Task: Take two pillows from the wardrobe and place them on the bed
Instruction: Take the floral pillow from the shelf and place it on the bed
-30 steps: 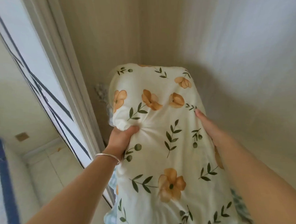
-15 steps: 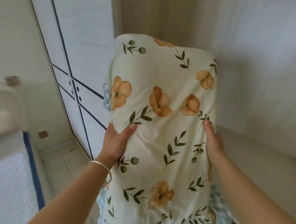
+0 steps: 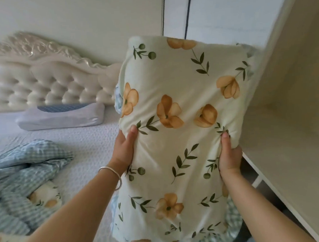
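Floral pillow [image 3: 181, 130] held upright in air, long side vertical. Left hand [image 3: 124, 150] gripped its left edge, thumb pressed into fabric; silver bangle [image 3: 112, 176] on that wrist. Right hand [image 3: 229, 159] clamped right edge. Bed [image 3: 93, 142] lay at left with tufted headboard [image 3: 42, 86], contoured pillow [image 3: 62, 116], crumpled blue checked quilt [image 3: 24, 174]. Wardrobe [image 3: 284, 114] stood at right.

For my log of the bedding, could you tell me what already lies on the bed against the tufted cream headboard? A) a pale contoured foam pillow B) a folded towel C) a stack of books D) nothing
A: a pale contoured foam pillow with a blue patterned top lies just below the tufted cream headboard.
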`<state>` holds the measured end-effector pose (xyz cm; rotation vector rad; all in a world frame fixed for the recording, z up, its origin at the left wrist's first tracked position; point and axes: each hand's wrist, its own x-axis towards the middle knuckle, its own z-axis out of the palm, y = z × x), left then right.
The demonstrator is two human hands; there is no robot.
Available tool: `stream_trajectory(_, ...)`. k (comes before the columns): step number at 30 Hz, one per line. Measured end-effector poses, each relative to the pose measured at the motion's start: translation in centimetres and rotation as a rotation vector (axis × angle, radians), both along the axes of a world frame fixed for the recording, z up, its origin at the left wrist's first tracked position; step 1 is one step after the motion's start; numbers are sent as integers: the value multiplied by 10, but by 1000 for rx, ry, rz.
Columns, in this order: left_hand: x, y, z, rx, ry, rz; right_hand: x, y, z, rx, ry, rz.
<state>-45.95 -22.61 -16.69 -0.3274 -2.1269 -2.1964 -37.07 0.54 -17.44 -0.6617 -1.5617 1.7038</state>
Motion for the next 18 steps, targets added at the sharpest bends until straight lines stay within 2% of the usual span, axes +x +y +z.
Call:
stream_trajectory(9,-102,-48,-42,-29,-167,251,-172,-28,-41,-27,-243,293)
stream_trajectory(18,-289,-23,-38,-8,-253,393,-413,1,-39,45,-347,529)
